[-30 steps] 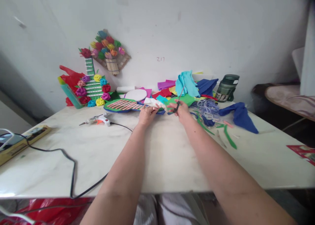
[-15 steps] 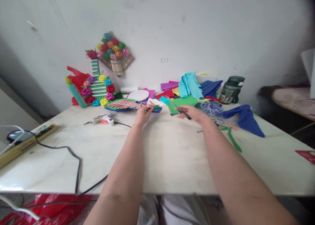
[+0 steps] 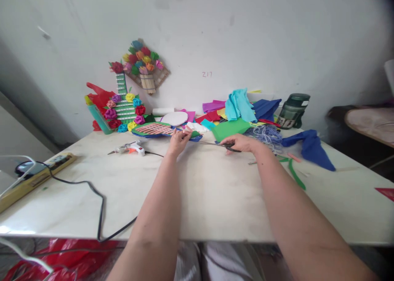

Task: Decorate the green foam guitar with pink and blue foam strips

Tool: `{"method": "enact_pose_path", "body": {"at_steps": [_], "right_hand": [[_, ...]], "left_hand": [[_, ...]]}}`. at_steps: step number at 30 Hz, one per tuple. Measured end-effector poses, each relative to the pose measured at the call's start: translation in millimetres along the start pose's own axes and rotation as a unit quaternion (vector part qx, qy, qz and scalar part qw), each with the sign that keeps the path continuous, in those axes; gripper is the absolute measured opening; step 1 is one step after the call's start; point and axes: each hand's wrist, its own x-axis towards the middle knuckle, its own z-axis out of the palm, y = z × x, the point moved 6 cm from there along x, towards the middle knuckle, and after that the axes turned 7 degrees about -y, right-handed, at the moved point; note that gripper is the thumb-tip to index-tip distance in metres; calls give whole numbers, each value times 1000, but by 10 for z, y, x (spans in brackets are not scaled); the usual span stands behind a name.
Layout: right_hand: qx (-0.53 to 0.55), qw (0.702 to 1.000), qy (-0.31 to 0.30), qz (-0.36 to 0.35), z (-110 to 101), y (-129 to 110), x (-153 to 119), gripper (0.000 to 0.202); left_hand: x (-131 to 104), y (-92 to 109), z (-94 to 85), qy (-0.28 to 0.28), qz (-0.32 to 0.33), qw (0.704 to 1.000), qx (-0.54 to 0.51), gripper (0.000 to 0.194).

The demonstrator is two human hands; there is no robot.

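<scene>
My left hand [image 3: 179, 142] is at the narrow right end of the green-and-blue craft piece [image 3: 154, 129], which lies on the white table [image 3: 212, 199] in front of me, its wide part crisscrossed with thin strips. My left fingers are bent close together there; whether I pinch the piece itself or something thin over it, I can't tell.

My right hand [image 3: 244, 142] has its fingers closed around the black handles of the scissors [image 3: 231, 146]. The blades point left, their tips near the blue edge of the piece; I can't make out whether they touch it.

Just behind the scissors lies a green sheet [image 3: 230, 129], with light blue crepe paper [image 3: 239, 105] heaped beyond it. A tangle of yarn [image 3: 267, 136] sits beyond my right wrist, near a dark green bottle [image 3: 294, 110]. On my left, a white glue gun [image 3: 137, 148] rests on the tabletop in front of the craft piece.
</scene>
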Motion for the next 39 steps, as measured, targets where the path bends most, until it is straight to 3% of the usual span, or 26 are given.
{"method": "enact_pose_path", "body": {"at_steps": [13,21,33,39], "right_hand": [[-65,997,44,10,-19,-130,49,53],[-135,987,82,29,-44,-68,93,49],[-128,991,18,42,39,-151,74,56],[-124,990,26,59,46,-119,80,56]], "left_hand": [[-10,-4,22,-18,-6,999,26,21],[-13,23,27,-28,-16,999,43,20],[-24,62,65,-57,-15,997,49,15],[-29,60,75,-56,-15,998,37,13]]}}
